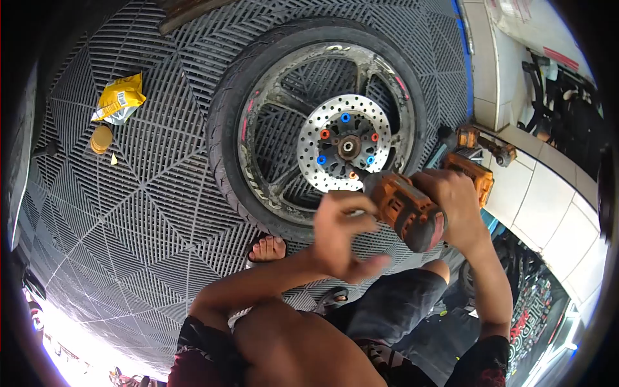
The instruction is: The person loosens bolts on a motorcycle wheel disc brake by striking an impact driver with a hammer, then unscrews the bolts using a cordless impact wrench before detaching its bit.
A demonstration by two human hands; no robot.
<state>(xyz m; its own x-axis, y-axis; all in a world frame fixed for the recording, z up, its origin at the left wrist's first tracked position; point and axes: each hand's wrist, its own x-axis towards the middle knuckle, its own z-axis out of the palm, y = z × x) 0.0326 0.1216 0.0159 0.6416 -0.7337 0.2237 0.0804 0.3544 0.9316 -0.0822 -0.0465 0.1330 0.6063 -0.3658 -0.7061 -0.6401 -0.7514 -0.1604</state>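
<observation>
A wheel with a black tire (pixel 225 135) lies flat on the floor. Bolted at its hub is a drilled brake disc (pixel 312 138) with blue and orange rings around its bolts. My right hand (pixel 454 200) is wrapped round an orange and black power driver (pixel 400 209), whose nose points at the lower part of the disc, close to an orange ring (pixel 353 175). Whether its tip touches the bolt cannot be made out. Just left of the driver, my left hand (pixel 348 235) is raised with thumb and fingers apart, slightly blurred, and nothing shows in it.
A second orange power tool (pixel 474 174) rests by the tiled ledge (pixel 529 193) at the right, beside another small one (pixel 483 143). A yellow packet (pixel 122 95) and round tan discs (pixel 101 139) lie on the grey slatted floor (pixel 142 187) at the left. My bare foot (pixel 267 249) is near the tire.
</observation>
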